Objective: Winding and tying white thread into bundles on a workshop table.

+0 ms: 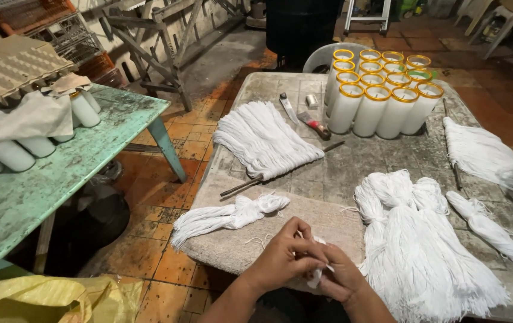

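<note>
Both hands meet at bottom centre of my view: left hand [283, 257] and right hand [341, 276] pinch a small tuft of white string [316, 276] between curled fingers, wrists angled inward, above the grey cloth [232, 242].

Soft, matt white cotton wick bundles [266, 140] are lying on a rough, stained concrete tabletop [382, 161], beside smooth, waxy white candles [382, 98] wearing glossy yellow plastic rims, while chipped turquoise paint is peeling off the wooden side table [59, 173].
</note>
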